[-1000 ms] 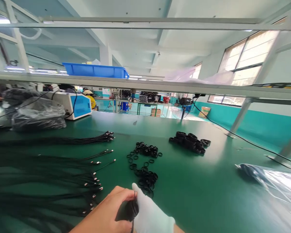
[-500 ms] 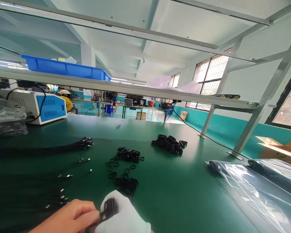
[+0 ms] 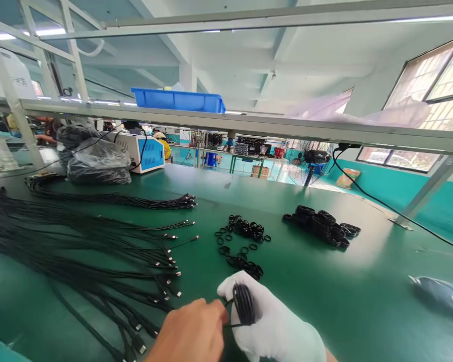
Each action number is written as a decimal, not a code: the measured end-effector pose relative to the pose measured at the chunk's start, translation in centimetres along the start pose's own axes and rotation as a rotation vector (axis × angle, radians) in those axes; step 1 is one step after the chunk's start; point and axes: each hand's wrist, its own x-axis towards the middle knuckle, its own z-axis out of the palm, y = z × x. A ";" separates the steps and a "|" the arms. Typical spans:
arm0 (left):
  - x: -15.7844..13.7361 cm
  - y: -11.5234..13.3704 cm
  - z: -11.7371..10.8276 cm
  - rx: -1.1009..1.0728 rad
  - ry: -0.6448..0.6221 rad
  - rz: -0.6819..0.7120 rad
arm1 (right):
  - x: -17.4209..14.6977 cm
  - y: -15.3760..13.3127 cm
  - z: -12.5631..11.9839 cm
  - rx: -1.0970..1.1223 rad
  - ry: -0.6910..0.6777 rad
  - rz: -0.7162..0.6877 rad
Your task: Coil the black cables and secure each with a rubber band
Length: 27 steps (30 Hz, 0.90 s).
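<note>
Green desk [image 3: 366, 289] runs to a far edge at twelve o'clock from the coiled cable [image 3: 243, 304], with a pale shelf [image 3: 272, 124] passing above it from ten round to two. Its broadest stretch of plain green shows between two and three o'clock, up to a clear plastic bag [image 3: 443, 296] cut off by the border of the view; a narrower lane parts the small black rings [image 3: 247, 229] at twelve from the stack of black coils [image 3: 319, 226] between one and two. Eight to eleven is crowded: loose cables [image 3: 94, 241] spread over the desk, their plugs near the left hand [image 3: 194, 327]. That hand, bare, pinches a strand of the coiled cable, and the right hand [image 3: 275, 322], in a white glove, is closed around the windings just beside it. Farther back, a plastic-wrapped bundle [image 3: 98, 163] sits at ten and a blue-and-white machine [image 3: 153, 153] at eleven, with a blue bin [image 3: 177, 102] on the shelf above. A black fan [image 3: 314, 156] shows at one, and a teal-and-white wall [image 3: 451, 183] at two.
</note>
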 end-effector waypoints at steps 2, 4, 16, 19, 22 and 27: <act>0.7 0.0 -1.1 -0.071 -0.103 -0.018 | -0.3 0.1 0.0 0.132 -0.038 -0.035; 1.3 0.3 -2.3 -0.170 -0.096 -0.009 | -0.1 0.7 -0.1 0.302 -0.112 -0.119; 3.0 0.8 -0.4 -0.838 0.077 -0.013 | 1.1 2.5 -0.4 0.481 -0.294 -0.134; 3.0 0.6 -0.7 -0.848 0.102 -0.021 | 0.9 2.4 -0.6 0.482 -0.222 -0.105; 2.4 1.0 -2.1 -0.581 0.221 -0.021 | 0.9 2.4 -1.0 0.500 -0.240 -0.030; 2.9 1.3 -4.5 -0.342 -0.031 0.145 | 1.0 2.6 -0.7 0.631 -0.372 0.070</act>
